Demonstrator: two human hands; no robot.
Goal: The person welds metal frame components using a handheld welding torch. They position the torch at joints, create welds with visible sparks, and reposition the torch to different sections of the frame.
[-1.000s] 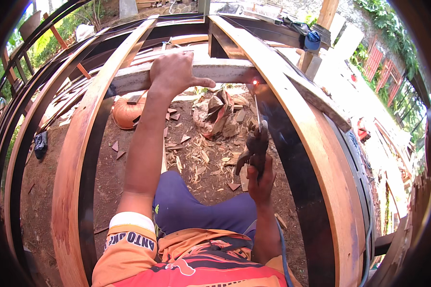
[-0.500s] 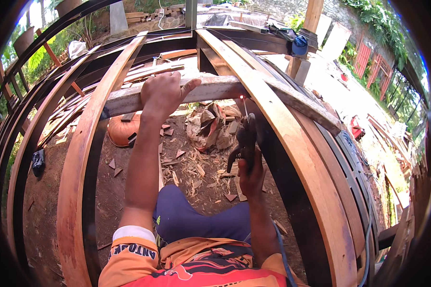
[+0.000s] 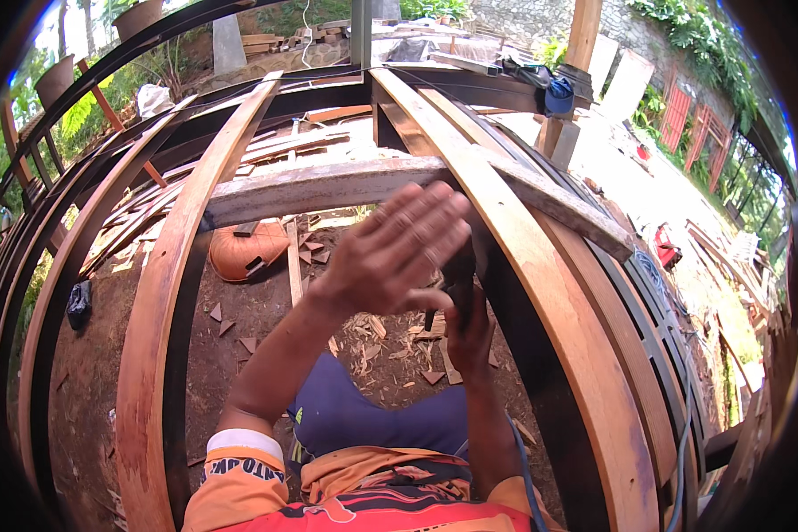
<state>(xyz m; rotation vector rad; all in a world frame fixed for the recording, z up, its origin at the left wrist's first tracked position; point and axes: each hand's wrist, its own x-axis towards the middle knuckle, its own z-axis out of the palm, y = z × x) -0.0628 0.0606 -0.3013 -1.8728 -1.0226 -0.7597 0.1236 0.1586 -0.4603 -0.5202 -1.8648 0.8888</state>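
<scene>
The left hand [image 3: 397,253], now lifted off the crossbeam [image 3: 328,188] at 12 o'clock, is spread open, while the tool [image 3: 459,282] is gripped by the right hand [image 3: 470,341], leaving the beam unsteadied.

The open left hand [image 3: 395,253] is smeared by motion, its fingertips soft, and it covers most of the dark power tool [image 3: 459,275] in the right hand [image 3: 470,341]. Its tip is hidden, so contact with the curved orange wooden rib [image 3: 541,293] at three o'clock is unclear.

Open gap between curved wooden ribs [image 3: 164,293], grey crossbeam [image 3: 328,188] barring ahead
</scene>
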